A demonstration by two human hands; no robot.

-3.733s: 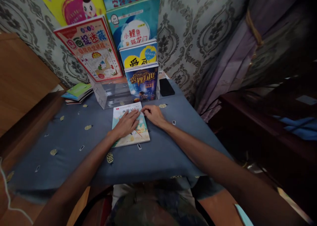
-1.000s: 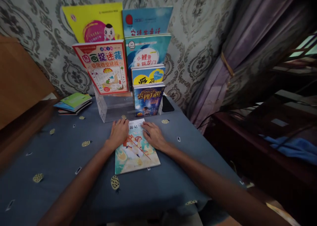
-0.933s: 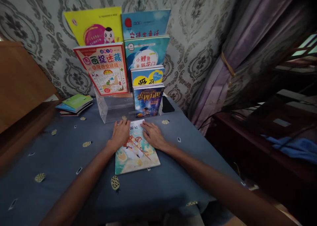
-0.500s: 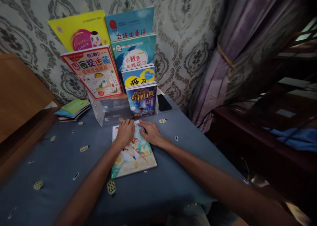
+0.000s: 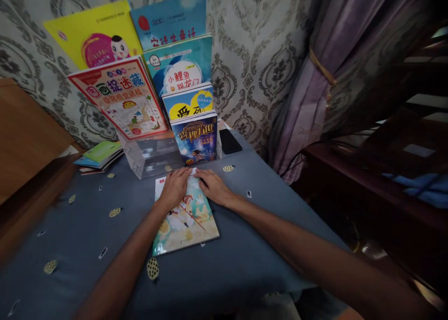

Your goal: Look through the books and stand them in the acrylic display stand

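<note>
An illustrated children's book [image 5: 191, 217] lies flat on the tablecloth, its cover showing a figure with a long staff. My left hand [image 5: 176, 187] rests on the upper left of the cover, its fingers stretched toward the top edge. Over the upper right corner lies my right hand [image 5: 214, 187], thumb apart from the fingers and fingertips on the cover near the top. Neither hand lifts the book. Just beyond the hands, a clear acrylic stand [image 5: 135, 159] holds several upright books, with a dark blue book [image 5: 196, 140] in the front right row.
A red-bordered book [image 5: 122, 100] and a yellow book [image 5: 94, 35] lean on the stand's left. A small book pile [image 5: 101, 156] lies left of it, a black phone [image 5: 229, 141] right. The blue tablecloth [image 5: 255, 245] covers the table; a purple curtain [image 5: 304, 105] hangs at right.
The view has shifted slightly, so the stand and its books sit a little more to the left and look larger. Both hands stay on the book, with hardly any movement.
</note>
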